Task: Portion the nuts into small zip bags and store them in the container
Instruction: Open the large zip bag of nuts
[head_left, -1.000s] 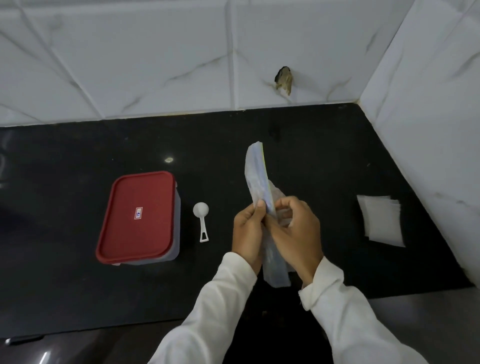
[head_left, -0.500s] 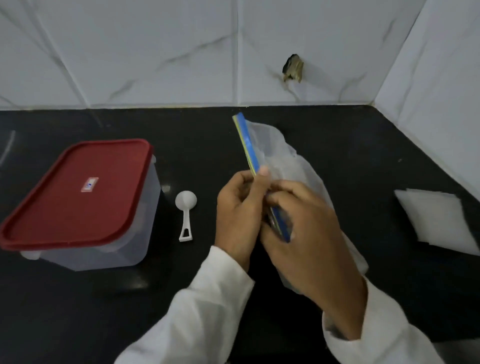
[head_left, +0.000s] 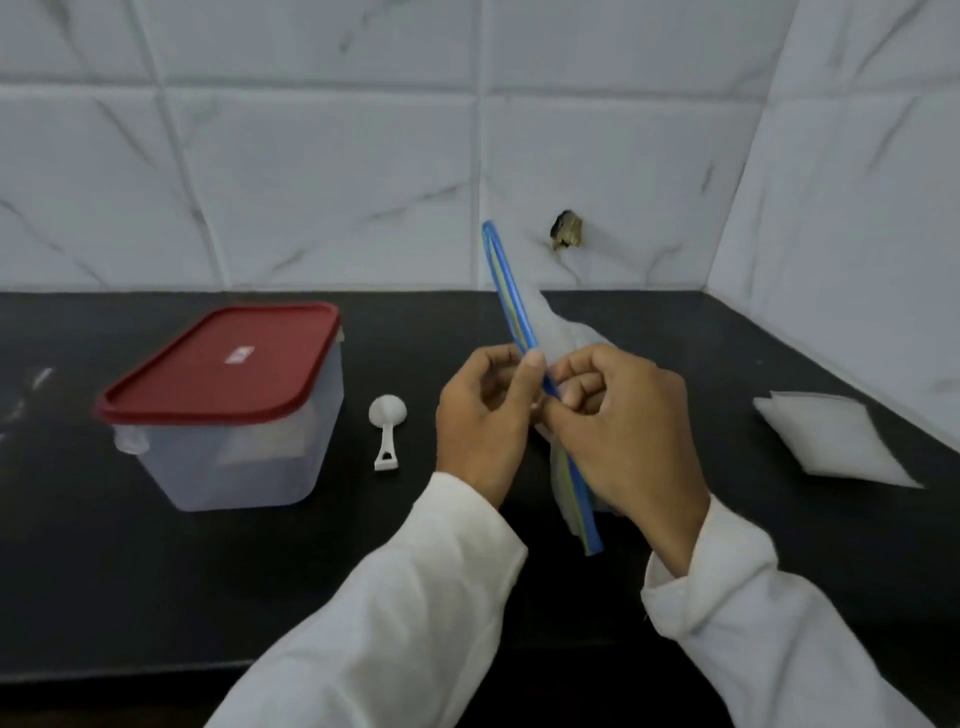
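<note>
Both hands are held just above the black desk (head_left: 727, 343), near its middle, and are clenched on a clear zip bag (head_left: 543, 325) with a blue closure strip. The strip runs edge-on to the camera, from a high end in front of the wall down to a low end near the right wrist. The left hand (head_left: 483, 421) pinches the strip from its left side with the thumb up against it. The right hand (head_left: 623, 431) grips it from the other side with curled fingers, and the two hands touch at the strip. What the bag holds cannot be made out. To the left stands the translucent container (head_left: 234, 462) with its red lid (head_left: 223, 364) on. A white scoop (head_left: 387, 426) lies on the desk between the container and the left hand. Well apart to the right lies a flat stack of small bags (head_left: 831, 441). White sleeves (head_left: 395, 613) cover both forearms. The marbled white tile wall (head_left: 311, 182) behind has a small broken hole (head_left: 566, 236).
</note>
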